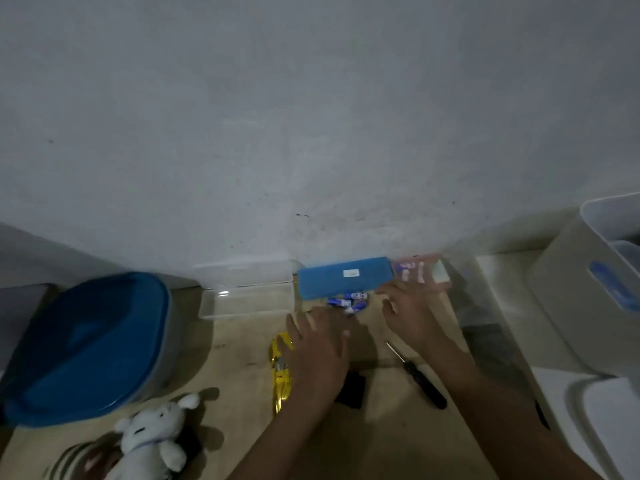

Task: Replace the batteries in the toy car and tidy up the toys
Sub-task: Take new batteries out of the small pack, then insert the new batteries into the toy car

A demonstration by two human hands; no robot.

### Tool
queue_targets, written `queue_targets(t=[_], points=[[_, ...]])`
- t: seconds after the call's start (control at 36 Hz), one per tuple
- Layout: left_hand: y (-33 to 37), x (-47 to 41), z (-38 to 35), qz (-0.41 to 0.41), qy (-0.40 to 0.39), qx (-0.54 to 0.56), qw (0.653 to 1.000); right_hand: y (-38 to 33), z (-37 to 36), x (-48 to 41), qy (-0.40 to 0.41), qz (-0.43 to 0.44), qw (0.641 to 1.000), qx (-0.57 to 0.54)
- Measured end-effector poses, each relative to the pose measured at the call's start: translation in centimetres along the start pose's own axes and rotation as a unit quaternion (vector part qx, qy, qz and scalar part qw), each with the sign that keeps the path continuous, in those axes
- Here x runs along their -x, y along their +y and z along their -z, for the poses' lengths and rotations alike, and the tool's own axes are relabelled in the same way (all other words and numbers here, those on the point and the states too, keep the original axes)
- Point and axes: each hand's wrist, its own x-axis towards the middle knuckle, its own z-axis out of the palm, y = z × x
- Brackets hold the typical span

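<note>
Blue tub [86,348]: big, lid on, far to my left. I think the toys go in there later.
Clear box [247,299]: open, by the wall, left of the blue case.
Blue case [344,277]: lies flat by the wall.
Left hand [318,344]: flat, with fingers straight and spread. It holds nothing, and the fingertips are near the batteries.
Right hand [408,313]: fingers loosely bent, with nothing in it that I can see. The fingertips are by the corner of the case.
Toy car [281,368]: yellow, on the table, just left of my left hand and partly under it. Its long side runs from me toward the wall. It is too blurry to tell which end is the front.
Screwdriver [420,379]: lies on the table beside my right arm.
Black piece [351,389]: maybe the car's battery lid, lying off the car.
Batteries [349,301]: a little blue and white pile just in front of the case, between my hands. I think I am at the step of picking new ones. Next I must pinch one, turn it the right way, and push it into the car.
</note>
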Motion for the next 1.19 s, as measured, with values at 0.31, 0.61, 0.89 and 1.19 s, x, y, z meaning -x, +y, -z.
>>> queue_targets(t=[0.31, 0.61, 0.89, 1.19], points=[[-3.7, 2.6, -1.0, 0.090, -0.098, -0.041, 0.990, -2.5, -4.3, -0.2, -0.138, -0.008, 0.985, 0.102], [-8.2, 1.2, 2.8, 0.054, -0.094, 0.356, 0.928, -6.2, -2.7, 0.6, -0.068, -0.073, 0.993, -0.070], [-5.9, 2.4, 9.0, -0.048, -0.117, 0.673, 0.729, -15.1, 1.4, 0.3, 0.004, -0.128, 0.908, -0.400], [-4.2, 3.6, 12.1, -0.131, -0.153, 0.589, 0.783, -17.5, 5.1, 1.2, 0.105, -0.083, 0.929, -0.345]])
